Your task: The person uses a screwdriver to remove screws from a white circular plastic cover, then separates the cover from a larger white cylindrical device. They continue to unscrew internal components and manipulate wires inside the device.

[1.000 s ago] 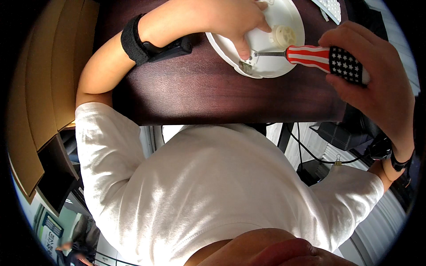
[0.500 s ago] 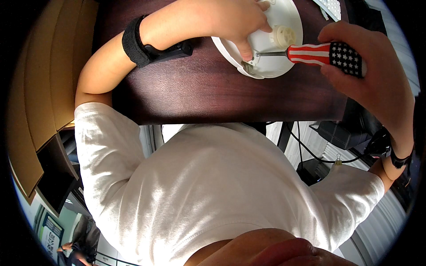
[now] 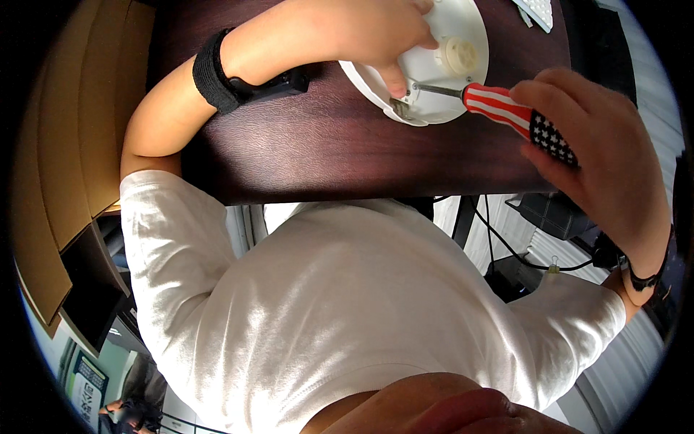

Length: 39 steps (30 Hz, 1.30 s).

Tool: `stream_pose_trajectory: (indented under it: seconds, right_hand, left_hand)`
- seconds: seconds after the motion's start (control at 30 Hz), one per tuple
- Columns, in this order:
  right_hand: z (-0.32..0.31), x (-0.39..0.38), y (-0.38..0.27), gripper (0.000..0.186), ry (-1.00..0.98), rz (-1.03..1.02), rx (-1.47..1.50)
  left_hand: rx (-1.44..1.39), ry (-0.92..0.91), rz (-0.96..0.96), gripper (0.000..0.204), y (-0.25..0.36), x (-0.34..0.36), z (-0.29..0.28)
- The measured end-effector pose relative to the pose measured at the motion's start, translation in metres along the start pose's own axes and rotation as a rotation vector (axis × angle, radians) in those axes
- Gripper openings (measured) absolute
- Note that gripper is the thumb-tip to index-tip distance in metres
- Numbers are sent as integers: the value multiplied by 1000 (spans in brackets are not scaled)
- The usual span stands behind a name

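Note:
A white round plastic housing [image 3: 434,65] lies on the dark table, with a cream ring-shaped part [image 3: 459,55] raised inside it. My left hand [image 3: 387,36] reaches across and holds it steady, the thumb pressing close to a small metal piece [image 3: 402,108] at the near rim. A screwdriver [image 3: 499,105] with a red-and-white striped, starred handle is gripped in my right hand [image 3: 589,126]. Its metal shaft points left, and the tip meets the housing beside my left thumb. What the tip touches is too small to make out.
The dark wood-grained table [image 3: 347,159] ends in front of my body. A white keyboard [image 3: 536,13] shows at the far right. Cardboard [image 3: 79,130] stands along the left side. Black cables [image 3: 499,239] hang below the table on the right.
My right hand has dropped nearer to me, so the screwdriver's handle now slants down to the right. Its tip stays beside my left thumb.

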State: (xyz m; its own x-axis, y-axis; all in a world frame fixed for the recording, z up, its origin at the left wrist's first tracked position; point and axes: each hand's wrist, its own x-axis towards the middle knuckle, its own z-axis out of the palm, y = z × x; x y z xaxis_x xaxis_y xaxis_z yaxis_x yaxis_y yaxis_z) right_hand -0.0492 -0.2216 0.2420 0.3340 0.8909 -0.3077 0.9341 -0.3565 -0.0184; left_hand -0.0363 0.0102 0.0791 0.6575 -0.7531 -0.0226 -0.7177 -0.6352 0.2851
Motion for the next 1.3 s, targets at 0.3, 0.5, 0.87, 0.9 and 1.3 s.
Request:
stream_pose_trajectory:
  seconds: [0.3,0.5,0.87,0.9,1.3]
  right_hand:
    - [-7,7,6,18,8,307,344]
    - [-9,12,12,17,-64,281,270]
    - [-10,7,18,48,5,49,227]
    - [-10,8,21,48,2,42,245]
    - [-7,7,19,24,-78,350,296]
  left_hand:
    - [-82,42,48,75,4,-14,-15]
    - [-44,122,62,73,-7,-6,9]
    - [-78,40,69,74,1,-11,-14]
    - [-52,39,62,74,-1,-10,-10]
    - [-19,64,42,74,-6,-5,4]
